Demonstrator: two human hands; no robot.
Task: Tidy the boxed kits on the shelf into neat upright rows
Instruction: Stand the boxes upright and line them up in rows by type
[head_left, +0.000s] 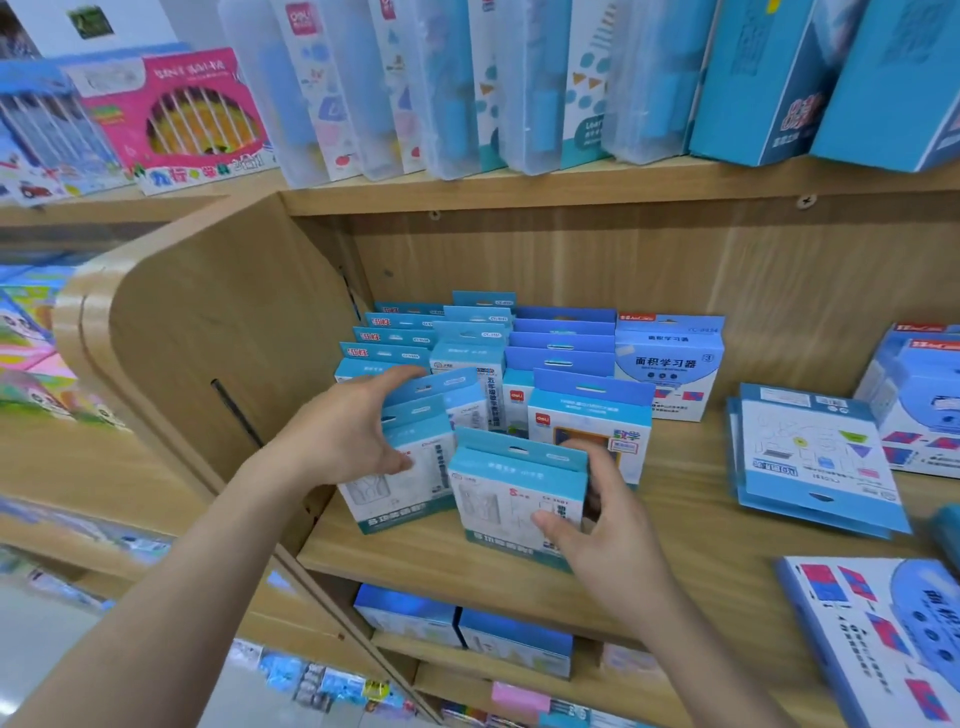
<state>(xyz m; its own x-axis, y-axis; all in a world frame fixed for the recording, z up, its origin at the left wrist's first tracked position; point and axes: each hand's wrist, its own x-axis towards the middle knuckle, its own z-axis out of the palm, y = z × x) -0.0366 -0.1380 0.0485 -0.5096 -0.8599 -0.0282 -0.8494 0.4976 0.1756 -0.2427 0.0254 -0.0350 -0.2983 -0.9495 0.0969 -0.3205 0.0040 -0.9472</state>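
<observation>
Centre of frame, wooden shelf (675, 551): left hand (343, 431) grips leaning boxed kit (410, 488) (blue-white, hang-tab top). Right hand (608, 535) clasps front boxed kit (506, 488) just beside. Upright kit rows (467, 343) behind.

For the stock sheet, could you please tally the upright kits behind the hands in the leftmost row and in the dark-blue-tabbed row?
Leftmost row kits: 4
Dark-blue-tabbed row kits: 5
Total: 9

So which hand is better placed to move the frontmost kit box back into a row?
Likely right: the right hand grips the frontmost box; the left hand is occupied holding the neighbouring box.
</observation>
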